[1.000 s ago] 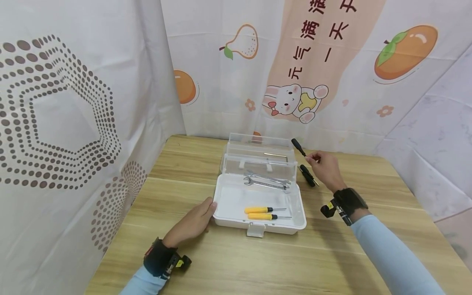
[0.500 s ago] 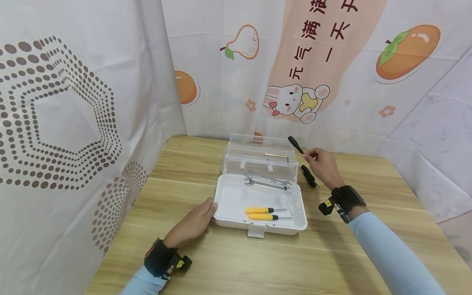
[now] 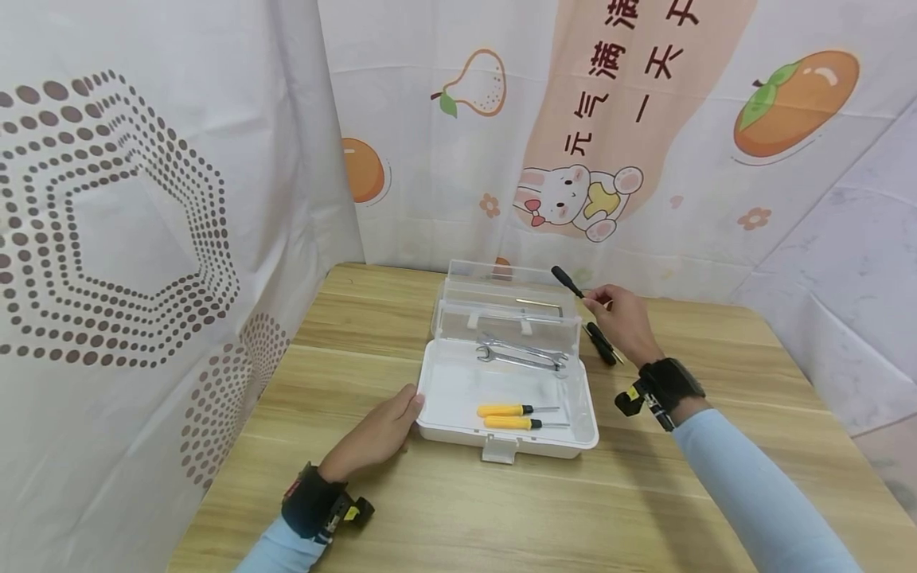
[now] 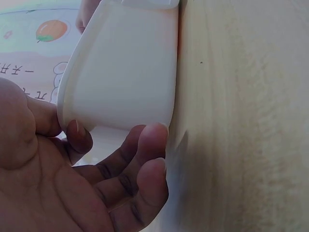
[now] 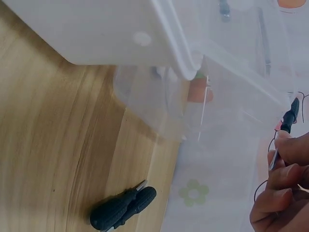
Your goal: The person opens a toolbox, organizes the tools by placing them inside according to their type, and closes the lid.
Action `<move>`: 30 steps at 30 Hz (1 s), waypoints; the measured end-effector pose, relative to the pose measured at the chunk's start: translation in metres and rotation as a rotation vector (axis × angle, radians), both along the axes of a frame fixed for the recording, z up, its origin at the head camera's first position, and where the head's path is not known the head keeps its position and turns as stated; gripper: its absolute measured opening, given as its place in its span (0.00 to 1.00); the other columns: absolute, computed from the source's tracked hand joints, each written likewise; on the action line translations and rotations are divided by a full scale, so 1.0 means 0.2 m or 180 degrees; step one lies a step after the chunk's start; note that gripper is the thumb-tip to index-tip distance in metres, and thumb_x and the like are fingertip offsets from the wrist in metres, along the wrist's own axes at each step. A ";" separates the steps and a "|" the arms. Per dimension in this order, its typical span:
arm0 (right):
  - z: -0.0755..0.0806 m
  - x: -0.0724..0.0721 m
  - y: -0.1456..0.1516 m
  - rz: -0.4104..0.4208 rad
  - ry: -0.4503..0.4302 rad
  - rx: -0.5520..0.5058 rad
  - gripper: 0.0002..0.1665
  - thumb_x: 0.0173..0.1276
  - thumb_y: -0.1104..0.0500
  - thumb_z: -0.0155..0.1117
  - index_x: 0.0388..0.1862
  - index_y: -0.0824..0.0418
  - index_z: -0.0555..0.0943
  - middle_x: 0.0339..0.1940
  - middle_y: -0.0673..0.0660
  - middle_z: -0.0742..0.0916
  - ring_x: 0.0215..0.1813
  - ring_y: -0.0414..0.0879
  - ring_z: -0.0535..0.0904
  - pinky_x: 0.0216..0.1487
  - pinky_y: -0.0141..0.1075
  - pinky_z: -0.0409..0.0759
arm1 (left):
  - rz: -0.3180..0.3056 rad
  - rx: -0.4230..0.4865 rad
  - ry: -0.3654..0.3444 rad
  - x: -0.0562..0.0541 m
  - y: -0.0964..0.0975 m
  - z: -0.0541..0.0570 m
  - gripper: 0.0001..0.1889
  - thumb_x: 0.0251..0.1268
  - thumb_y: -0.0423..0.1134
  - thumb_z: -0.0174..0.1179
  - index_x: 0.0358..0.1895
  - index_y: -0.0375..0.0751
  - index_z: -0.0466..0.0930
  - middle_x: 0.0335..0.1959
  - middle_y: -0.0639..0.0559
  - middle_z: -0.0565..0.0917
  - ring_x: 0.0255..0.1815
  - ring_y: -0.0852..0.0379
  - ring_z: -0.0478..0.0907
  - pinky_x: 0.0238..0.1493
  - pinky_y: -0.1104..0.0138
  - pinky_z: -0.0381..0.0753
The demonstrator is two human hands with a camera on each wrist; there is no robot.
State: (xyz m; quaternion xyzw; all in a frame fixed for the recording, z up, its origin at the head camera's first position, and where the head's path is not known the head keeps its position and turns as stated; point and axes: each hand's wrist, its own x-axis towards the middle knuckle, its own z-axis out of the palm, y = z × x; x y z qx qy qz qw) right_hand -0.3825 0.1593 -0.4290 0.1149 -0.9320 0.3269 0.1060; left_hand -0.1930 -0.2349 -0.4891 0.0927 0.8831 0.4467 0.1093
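A white plastic toolbox [image 3: 458,436] stands on the table with its clear lid [image 3: 466,320] folded back. At its left front corner my left hand [image 3: 378,434] grips the rim; in the left wrist view the thumb and curled fingers meet the box's end wall. My right hand [image 3: 625,320] pinches a black-handled screwdriver [image 3: 564,278] by its metal shaft, handle pointing up and left, in the air beside the lid's right end. Two yellow-handled screwdrivers [image 3: 507,423] lie in the box near the front. Behind them are open-ended wrenches [image 3: 519,360].
Two more black-handled screwdrivers [image 5: 120,208] lie on the table just right of the box, below my right hand. An L-shaped hex key [image 3: 539,303] rests in the opened lid. The box's front latch [image 3: 499,450] hangs down. A printed curtain [image 3: 430,199] borders the table's far edge.
My right hand has moved left with the black-handled screwdriver, bringing its handle over the right part of the lid in the head view. My left hand has stayed at the box's corner.
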 end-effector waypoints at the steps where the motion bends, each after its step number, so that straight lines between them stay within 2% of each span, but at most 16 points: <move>1: 0.00 0.00 0.00 0.0007 -0.0001 -0.0001 0.13 0.80 0.55 0.60 0.46 0.66 0.82 0.39 0.62 0.83 0.38 0.53 0.74 0.34 0.41 0.70 | -0.0002 -0.0008 0.0007 0.00 0.00 0.00 0.23 0.88 0.55 0.32 0.56 0.41 0.70 0.29 0.44 0.77 0.22 0.54 0.74 0.26 0.63 0.70; 10: 0.00 -0.02 -0.03 0.0078 0.0119 0.0058 0.12 0.79 0.57 0.62 0.43 0.65 0.84 0.36 0.61 0.84 0.35 0.53 0.73 0.33 0.41 0.69 | 0.0021 -0.0057 -0.0006 0.00 0.00 0.00 0.24 0.87 0.57 0.32 0.54 0.41 0.70 0.24 0.49 0.76 0.22 0.53 0.73 0.25 0.63 0.69; 19: 0.02 -0.04 -0.06 0.0120 0.0178 0.0056 0.12 0.79 0.56 0.63 0.43 0.65 0.85 0.34 0.60 0.84 0.32 0.51 0.72 0.30 0.39 0.68 | -0.0016 -0.0051 0.0006 0.00 0.00 0.00 0.25 0.87 0.57 0.32 0.53 0.40 0.69 0.25 0.48 0.76 0.22 0.53 0.73 0.25 0.63 0.70; 30: 0.03 -0.07 -0.10 0.0243 0.0223 0.0062 0.11 0.78 0.57 0.64 0.41 0.65 0.85 0.34 0.59 0.84 0.31 0.52 0.72 0.32 0.42 0.68 | -0.0009 -0.0069 0.0006 0.01 0.01 0.01 0.25 0.87 0.57 0.33 0.54 0.40 0.70 0.24 0.49 0.75 0.22 0.53 0.72 0.26 0.63 0.69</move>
